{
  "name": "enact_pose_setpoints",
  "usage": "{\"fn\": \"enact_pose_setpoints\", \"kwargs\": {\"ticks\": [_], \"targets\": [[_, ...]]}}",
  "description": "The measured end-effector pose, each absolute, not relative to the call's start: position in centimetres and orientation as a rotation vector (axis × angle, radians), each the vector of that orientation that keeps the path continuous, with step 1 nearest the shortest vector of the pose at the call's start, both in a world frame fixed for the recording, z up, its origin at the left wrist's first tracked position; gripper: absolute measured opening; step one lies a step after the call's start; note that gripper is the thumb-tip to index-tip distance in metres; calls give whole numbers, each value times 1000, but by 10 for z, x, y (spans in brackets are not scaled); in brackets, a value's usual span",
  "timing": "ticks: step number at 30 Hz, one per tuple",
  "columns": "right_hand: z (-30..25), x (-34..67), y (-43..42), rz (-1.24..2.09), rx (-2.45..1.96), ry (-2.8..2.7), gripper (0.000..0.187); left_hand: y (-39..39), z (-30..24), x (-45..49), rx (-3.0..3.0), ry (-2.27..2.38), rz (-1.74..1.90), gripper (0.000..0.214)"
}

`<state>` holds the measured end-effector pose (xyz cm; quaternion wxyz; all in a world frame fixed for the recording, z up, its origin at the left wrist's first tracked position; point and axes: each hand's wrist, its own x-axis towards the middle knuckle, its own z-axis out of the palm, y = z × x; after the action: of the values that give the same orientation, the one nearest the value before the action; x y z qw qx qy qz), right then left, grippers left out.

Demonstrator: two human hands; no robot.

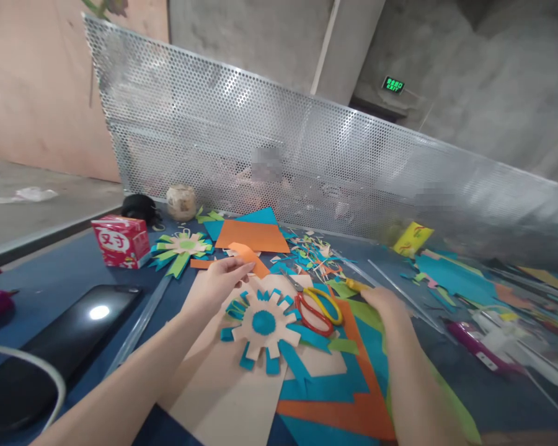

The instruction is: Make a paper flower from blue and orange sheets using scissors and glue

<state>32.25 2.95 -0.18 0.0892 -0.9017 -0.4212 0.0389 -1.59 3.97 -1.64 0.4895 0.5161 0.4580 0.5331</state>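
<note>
My left hand (217,284) pinches an orange paper strip (250,255) over the back edge of the beige sheets. Just in front lies a paper flower (264,323) with a blue centre, beige petals and blue strips folded under. Red-and-yellow-handled scissors (317,308) rest to the right of the flower, blades pointing away. My right hand (382,302) is at the right of the paper pile, its fingers closed on a small yellow object (357,285) whose kind I cannot make out. Beneath its wrist are green paper (368,314) and orange paper (353,334).
A finished-looking flower (182,246), a red box (121,241) and a phone (56,341) lie left. Orange sheet (252,236) and paper scraps (314,251) are behind. A purple glue gun (481,350) lies right. A perforated metal screen (260,130) borders the table.
</note>
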Motion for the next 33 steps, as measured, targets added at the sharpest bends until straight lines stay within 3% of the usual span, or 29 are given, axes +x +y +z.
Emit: {"fn": "enact_pose_setpoints", "kwargs": {"ticks": [3,11,16,21,33], "targets": [[13,288,23,98,-2636,-1334,41,41,-18,-18,1268,1144,1332,30],[-2,183,3,403,-1855,-2057,25,44,-24,-21,1280,1208,1341,31],[-22,193,11,607,-1772,-2039,22,35,-19,-11,1119,1103,1278,34],[-15,193,9,562,-1793,-2066,20,24,-13,-1,1025,932,1219,34],[-15,182,7,886,-1498,-1761,14,17,-2,-2,1230,1021,1155,28]]}}
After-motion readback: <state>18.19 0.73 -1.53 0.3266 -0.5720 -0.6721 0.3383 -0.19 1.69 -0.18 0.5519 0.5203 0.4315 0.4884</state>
